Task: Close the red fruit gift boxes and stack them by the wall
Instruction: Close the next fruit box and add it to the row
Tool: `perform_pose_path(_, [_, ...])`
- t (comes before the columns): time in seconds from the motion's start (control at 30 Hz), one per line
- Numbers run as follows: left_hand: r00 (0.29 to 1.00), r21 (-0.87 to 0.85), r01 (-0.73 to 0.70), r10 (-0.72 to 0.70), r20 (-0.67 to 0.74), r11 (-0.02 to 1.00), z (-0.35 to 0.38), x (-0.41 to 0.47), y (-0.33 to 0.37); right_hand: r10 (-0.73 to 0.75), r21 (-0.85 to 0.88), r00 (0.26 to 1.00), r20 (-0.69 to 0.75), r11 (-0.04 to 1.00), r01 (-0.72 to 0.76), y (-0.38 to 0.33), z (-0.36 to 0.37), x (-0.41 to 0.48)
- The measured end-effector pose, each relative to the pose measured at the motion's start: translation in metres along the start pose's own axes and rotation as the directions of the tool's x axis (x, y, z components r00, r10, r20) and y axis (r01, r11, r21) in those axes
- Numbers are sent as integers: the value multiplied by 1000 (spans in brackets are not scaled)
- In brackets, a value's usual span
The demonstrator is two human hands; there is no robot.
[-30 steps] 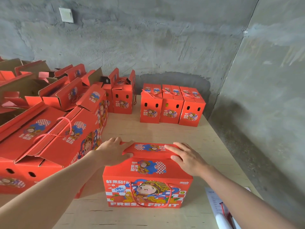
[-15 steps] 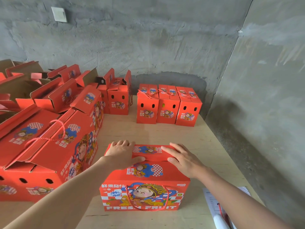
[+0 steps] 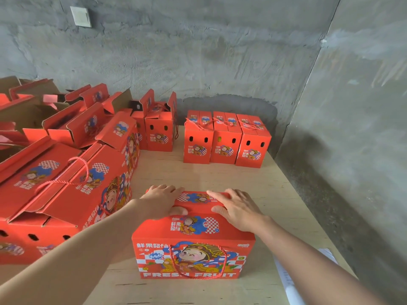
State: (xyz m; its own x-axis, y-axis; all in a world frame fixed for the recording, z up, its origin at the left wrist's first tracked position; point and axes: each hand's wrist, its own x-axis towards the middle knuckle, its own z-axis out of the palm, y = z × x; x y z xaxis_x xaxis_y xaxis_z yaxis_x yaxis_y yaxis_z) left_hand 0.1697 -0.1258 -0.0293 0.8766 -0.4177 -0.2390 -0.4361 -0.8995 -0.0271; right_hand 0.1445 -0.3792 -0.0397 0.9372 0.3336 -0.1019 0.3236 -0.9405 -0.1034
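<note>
So that its flaps seat, the left hand and right hand — fingers flat, grasping nothing — press the lid of the red box, well apart from the closed row by the wall.

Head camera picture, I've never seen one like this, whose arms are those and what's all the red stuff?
There is no machine: one camera worn on a person's head looks down at their own bare arms. The left hand and right hand press flat on the top flaps of a red fruit box, gripping nothing. It stands on a wooden table. Three closed boxes line the grey wall, open boxes crowd the left, and papers lie at the right edge.
</note>
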Motion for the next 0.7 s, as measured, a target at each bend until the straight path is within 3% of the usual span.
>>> perform_pose_path(0.27, [1000,-78,3,-1,25,997,3,-2,-11,-5,0,1000,15,1000,5,1,-3,3])
perform_pose_path(0.43, [993,-92,-75,84,88,993,-1,-1,-24,-47,-27,998,37,998,48,4,-5,5])
perform_pose_path(0.7, [994,-23,-87,85,-62,996,18,-4,-26,-49,31,997,57,998,47,6,3,3])
